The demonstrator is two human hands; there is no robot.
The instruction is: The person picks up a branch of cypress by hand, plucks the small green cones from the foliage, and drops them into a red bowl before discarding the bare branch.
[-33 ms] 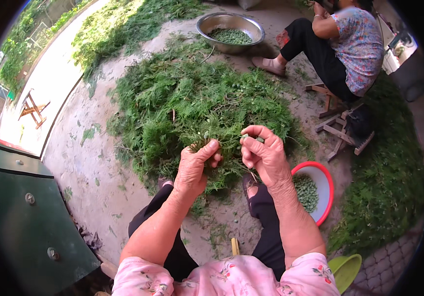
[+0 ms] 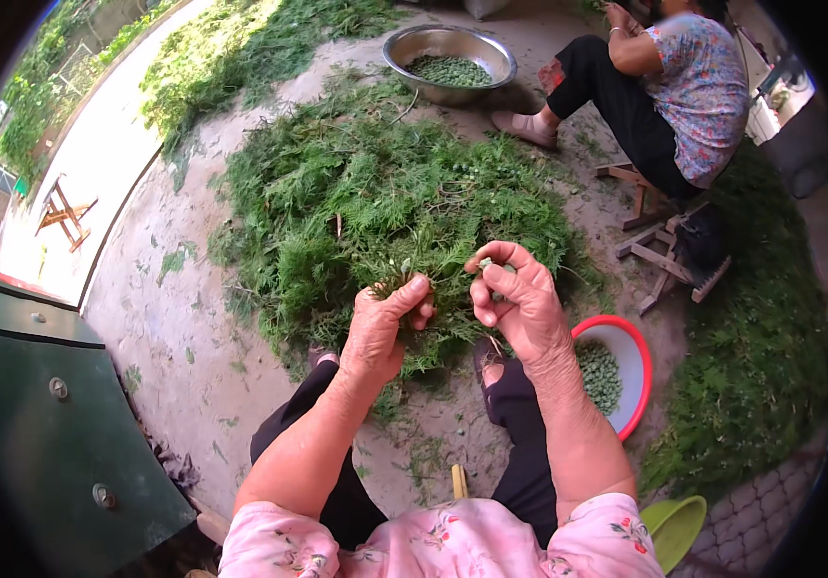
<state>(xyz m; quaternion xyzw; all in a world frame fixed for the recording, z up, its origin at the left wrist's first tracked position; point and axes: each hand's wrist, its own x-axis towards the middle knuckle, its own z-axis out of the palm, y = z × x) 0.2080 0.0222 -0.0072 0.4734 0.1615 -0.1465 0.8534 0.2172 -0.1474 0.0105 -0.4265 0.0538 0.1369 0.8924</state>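
Observation:
Above a heap of feathery green branches, both my hands are raised close together. My left hand is closed, thumb against the fingers, on a leafy sprig whose tip points up and bears small pale green cones. A little to its right, my right hand is curled round a few small green cones, its forefinger bent over them. Beside my right forearm stands a white basin with a red rim, partly filled with picked green cones.
Beyond the heap, a steel basin holds more green cones. A person in a flowered shirt sits at the upper right near wooden stools. More greenery lies along the right. A dark green panel stands at left.
My right forefinger has lifted slightly and the cones in that hand have shifted a little. My left hand stays nearly still with the sprig.

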